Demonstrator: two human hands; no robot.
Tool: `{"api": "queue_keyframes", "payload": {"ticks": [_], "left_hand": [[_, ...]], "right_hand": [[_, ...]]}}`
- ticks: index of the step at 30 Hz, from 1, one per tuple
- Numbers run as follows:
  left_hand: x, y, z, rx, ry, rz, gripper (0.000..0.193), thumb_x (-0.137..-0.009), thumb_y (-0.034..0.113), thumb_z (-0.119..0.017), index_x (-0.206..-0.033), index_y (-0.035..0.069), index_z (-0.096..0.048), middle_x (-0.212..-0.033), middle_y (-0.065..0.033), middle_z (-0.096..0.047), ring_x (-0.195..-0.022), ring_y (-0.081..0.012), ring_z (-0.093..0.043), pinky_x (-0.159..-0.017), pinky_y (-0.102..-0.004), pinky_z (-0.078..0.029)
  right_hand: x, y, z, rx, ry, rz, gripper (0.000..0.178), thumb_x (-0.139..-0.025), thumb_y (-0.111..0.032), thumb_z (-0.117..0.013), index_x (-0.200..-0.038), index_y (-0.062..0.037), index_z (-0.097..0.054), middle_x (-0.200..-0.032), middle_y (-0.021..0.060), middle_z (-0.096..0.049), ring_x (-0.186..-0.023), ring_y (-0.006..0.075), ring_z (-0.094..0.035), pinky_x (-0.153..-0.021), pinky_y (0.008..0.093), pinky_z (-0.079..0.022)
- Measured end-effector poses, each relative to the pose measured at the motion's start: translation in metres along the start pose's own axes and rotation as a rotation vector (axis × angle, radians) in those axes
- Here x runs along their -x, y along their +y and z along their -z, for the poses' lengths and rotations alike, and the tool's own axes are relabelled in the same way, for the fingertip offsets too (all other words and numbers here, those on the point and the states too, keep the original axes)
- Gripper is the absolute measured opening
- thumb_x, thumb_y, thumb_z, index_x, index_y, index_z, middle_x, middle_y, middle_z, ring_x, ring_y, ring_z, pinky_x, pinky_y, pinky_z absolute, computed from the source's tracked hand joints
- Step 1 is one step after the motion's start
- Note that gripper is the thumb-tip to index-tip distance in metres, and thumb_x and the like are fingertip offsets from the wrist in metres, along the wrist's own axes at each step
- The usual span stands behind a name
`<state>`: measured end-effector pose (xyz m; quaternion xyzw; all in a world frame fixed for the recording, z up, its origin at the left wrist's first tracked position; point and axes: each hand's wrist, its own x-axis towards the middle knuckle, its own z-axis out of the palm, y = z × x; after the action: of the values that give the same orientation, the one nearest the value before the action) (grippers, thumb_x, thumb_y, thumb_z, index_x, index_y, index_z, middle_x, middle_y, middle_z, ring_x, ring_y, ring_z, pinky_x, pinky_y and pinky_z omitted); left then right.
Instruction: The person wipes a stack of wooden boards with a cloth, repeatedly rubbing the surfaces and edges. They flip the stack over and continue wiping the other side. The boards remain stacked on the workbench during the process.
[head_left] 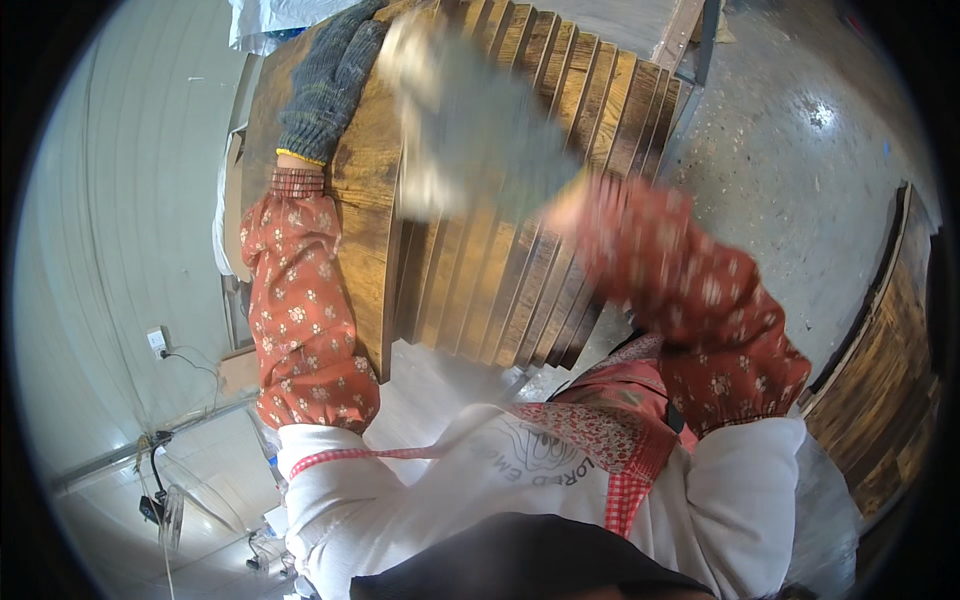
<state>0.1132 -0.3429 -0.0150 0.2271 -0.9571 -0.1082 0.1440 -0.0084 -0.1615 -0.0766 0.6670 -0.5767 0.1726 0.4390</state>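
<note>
Speckled concrete floor (pixel 800 170) spreads to the right of a stack of dark stained wooden slats (pixel 520 270) standing on edge. Your left hand (pixel 325 85), in a grey knit glove, lies flat and open on the broad board (pixel 365 200) at the stack's left side, seemingly steadying it; it grips nothing. Your right hand (pixel 470 130) sweeps across the slats' upper part, too blurred to tell how far it is closed or whether it holds anything. More stained boards (pixel 890 400) lean far right of the stack, and a fan (pixel 165 505) stands lower left.
</note>
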Motion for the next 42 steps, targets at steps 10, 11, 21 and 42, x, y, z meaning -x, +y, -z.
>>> {"api": "queue_keyframes", "payload": {"ticks": [10,11,21,42], "left_hand": [[0.008,-0.001,0.003,0.022,-0.006,-0.028,0.036,-0.097,0.028,-0.054,-0.124,0.006,-0.060,-0.119,-0.0161,-0.063,-0.111,-0.0320,-0.058,-0.099,-0.0378,-0.043],[0.007,-0.002,0.003,0.019,-0.006,-0.032,0.035,-0.097,0.028,-0.054,-0.124,0.006,-0.060,-0.120,-0.0159,-0.063,-0.112,-0.0319,-0.058,-0.100,-0.0377,-0.042],[0.001,0.003,0.003,0.034,-0.010,-0.058,0.035,-0.096,0.027,-0.056,-0.126,0.009,-0.060,-0.123,-0.0143,-0.061,-0.114,-0.0306,-0.057,-0.102,-0.0363,-0.042],[-0.007,0.016,0.001,-0.219,0.085,-0.070,0.041,-0.095,0.035,-0.054,-0.129,0.011,-0.057,-0.137,-0.0148,-0.052,-0.127,-0.0351,-0.046,-0.109,-0.0450,-0.032]], "right_hand": [[0.015,-0.029,-0.040,-0.371,-0.044,-0.075,0.047,-0.081,-0.027,-0.065,-0.119,-0.0011,-0.058,-0.112,0.0170,-0.060,-0.091,0.0284,-0.063,-0.071,0.0411,-0.055],[0.015,-0.023,-0.032,-0.481,0.076,-0.204,0.047,-0.079,-0.030,-0.066,-0.115,-0.0003,-0.060,-0.113,0.0159,-0.058,-0.093,0.0278,-0.061,-0.072,0.0418,-0.054],[0.035,-0.050,0.012,-0.993,0.244,-0.345,0.040,-0.079,-0.025,-0.064,-0.107,0.0036,-0.062,-0.120,0.0161,-0.057,-0.116,0.0330,-0.055,-0.085,0.0440,-0.051],[0.059,0.109,-0.027,-0.683,0.059,-0.702,0.035,-0.088,-0.023,-0.062,-0.116,-0.0028,-0.061,-0.100,0.0186,-0.062,-0.093,0.0352,-0.061,-0.080,0.0429,-0.051]]}}
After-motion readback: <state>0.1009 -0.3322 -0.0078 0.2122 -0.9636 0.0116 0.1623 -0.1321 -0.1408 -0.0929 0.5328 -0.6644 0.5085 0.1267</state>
